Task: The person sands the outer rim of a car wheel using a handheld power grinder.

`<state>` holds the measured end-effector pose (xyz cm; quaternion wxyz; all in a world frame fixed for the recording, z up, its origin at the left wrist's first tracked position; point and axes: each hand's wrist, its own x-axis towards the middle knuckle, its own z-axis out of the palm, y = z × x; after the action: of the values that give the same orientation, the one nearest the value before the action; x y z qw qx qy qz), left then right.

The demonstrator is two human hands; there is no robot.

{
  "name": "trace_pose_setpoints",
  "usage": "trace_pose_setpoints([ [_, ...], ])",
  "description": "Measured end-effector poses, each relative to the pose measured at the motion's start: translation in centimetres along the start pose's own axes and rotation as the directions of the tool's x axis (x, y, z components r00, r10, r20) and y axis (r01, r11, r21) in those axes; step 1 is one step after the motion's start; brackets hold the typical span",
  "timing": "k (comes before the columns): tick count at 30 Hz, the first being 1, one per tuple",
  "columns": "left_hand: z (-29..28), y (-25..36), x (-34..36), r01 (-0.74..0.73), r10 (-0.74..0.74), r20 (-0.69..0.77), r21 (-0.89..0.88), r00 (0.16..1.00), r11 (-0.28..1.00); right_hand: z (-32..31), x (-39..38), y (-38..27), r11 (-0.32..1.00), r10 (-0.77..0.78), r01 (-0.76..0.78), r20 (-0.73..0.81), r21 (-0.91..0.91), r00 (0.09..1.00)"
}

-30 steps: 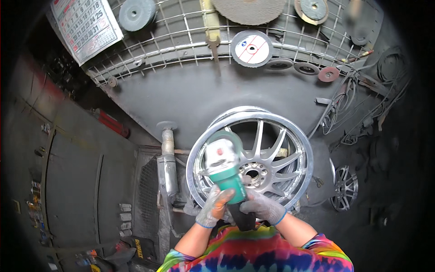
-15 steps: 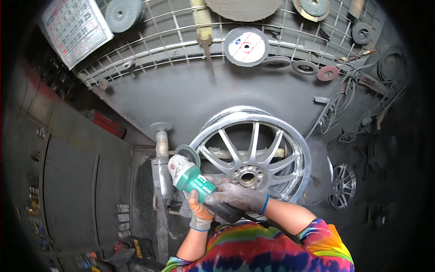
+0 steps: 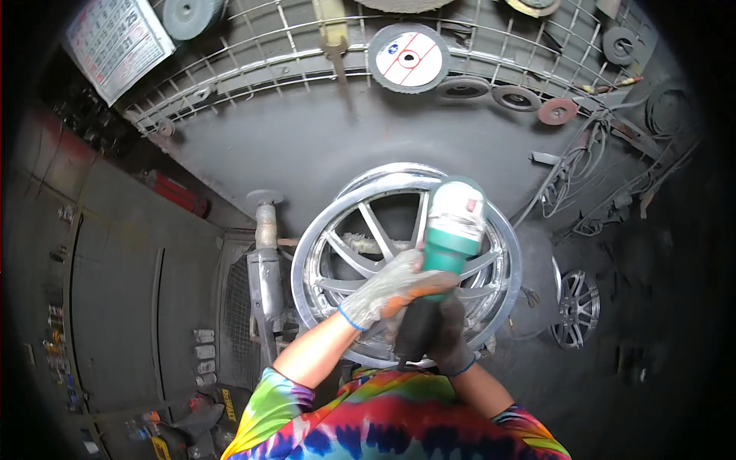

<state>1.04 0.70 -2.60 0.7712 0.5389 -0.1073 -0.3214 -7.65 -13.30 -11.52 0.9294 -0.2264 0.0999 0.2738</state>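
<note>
A silver multi-spoke alloy wheel (image 3: 300,264) lies face up in front of me. Over its right half I hold an angle grinder (image 3: 447,247) with a white gear head, a green body and a black rear grip. My left hand (image 3: 392,288), in a grey glove with orange on the palm side, is closed around the green body from the left. Farther back, my right hand (image 3: 455,337) wraps the black rear grip, its fingers partly in shadow. The grinder's head points away from me, over the wheel's far right rim. Its disc is mostly hidden beneath the head.
Beyond the wheel, a wire grid (image 3: 299,46) carries several discs, including a white-faced disc (image 3: 409,58). A metal spindle post (image 3: 264,261) stands left of the wheel. Another spoked wheel (image 3: 579,309) is at the right, below hanging cables (image 3: 584,165). A red cylinder (image 3: 178,193) lies at far left.
The grinder has swung from the wheel's left edge to over its right half. My left hand has moved right with it; my right hand has shifted down onto the rear grip.
</note>
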Motion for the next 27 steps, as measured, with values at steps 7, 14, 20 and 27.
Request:
trace_pose_setpoints([
  [7,-2.6,-6.8,-9.5,-0.517,0.197,-0.516,-0.603,0.834,0.608,12.3,2.6,-1.0,0.682,0.224,-0.011,0.194,-0.731,0.955],
  [14,-2.7,-5.0,-10.6,-0.558,0.275,-0.491,-0.65,0.827,0.516,12.7,3.7,0.0,0.52,0.294,-0.074,0.097,-0.851,0.951],
  [20,-0.9,1.3,-4.2,-0.22,0.125,-0.314,-0.287,0.941,0.932,8.4,0.3,-1.3,0.952,-0.051,0.021,-0.09,-0.306,0.995],
  [27,-0.7,4.0,-4.4,-0.192,0.18,-0.069,-0.282,0.981,0.94,10.4,-0.1,-2.4,0.957,-0.053,0.054,0.014,-0.284,0.999],
])
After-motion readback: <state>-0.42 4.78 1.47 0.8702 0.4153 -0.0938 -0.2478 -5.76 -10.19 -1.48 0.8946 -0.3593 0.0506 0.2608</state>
